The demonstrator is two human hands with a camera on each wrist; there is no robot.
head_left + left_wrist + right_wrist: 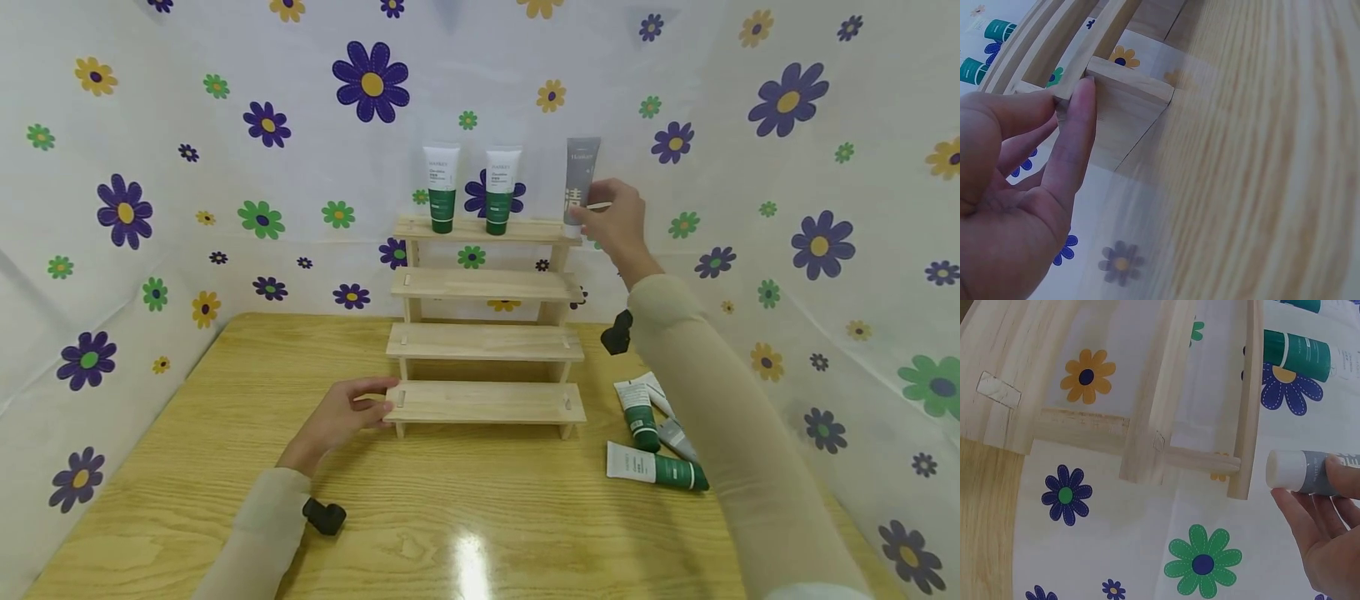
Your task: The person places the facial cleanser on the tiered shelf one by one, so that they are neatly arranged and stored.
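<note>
A four-step wooden display rack (pixel 486 340) stands on the table. My left hand (pixel 341 419) pinches the left end of its lowest step between thumb and fingers, as the left wrist view shows up close. At the right end of the top step, my right hand (pixel 618 218) holds a grey squeeze tube (pixel 580 179) upright with its white cap down. In the right wrist view that cap (pixel 1286 469) is beside the top board's end. Two white-and-green tubes stand on the top step, one at the left (pixel 442 187) and one near the middle (pixel 501 190).
On the table right of the rack lie a white-and-green tube (pixel 656 467), a second such tube (pixel 639 417) and a grey tube (pixel 677 439), partly overlapping. Part of another pale tube shows behind them. A flower-patterned cloth (pixel 285 167) hangs behind and at both sides.
</note>
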